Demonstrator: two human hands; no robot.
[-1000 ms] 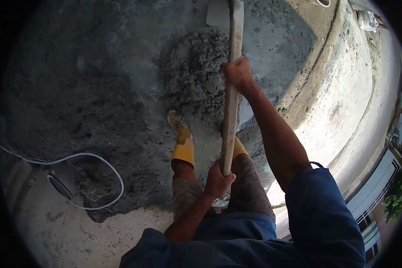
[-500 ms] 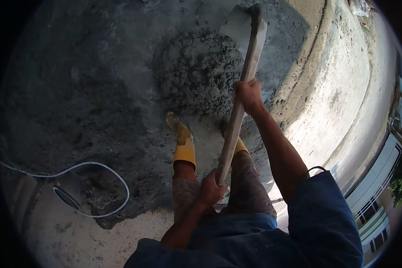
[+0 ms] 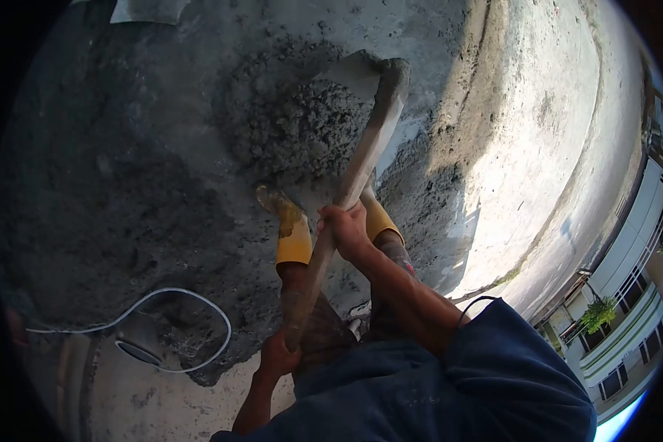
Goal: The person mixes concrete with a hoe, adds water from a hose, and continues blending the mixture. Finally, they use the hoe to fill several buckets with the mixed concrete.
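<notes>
A hoe with a thick wooden handle point(image 3: 365, 158) slants across the head view. Its metal blade point(image 3: 355, 76) rests at the upper right edge of a heap of wet grey mortar point(image 3: 295, 121). My right hand point(image 3: 345, 227) is closed round the middle of the handle. Lower down, my left hand point(image 3: 280, 355) grips the handle's near end, close to my thigh. Just below the heap stand my feet in yellow rubber boots point(image 3: 293, 239), the right one partly behind the handle.
A thin white hose or cable point(image 3: 225, 320) loops on the ground at lower left. A pale flat piece point(image 3: 151, 9) shows at the top left edge. Sunlit pavement point(image 3: 523, 169) runs along the right, with a building point(image 3: 626, 287) beyond.
The hoe has come down and left toward me, its blade now at the heap's edge. Both hands moved left with it, and the right hand is lower. The view has shifted.
</notes>
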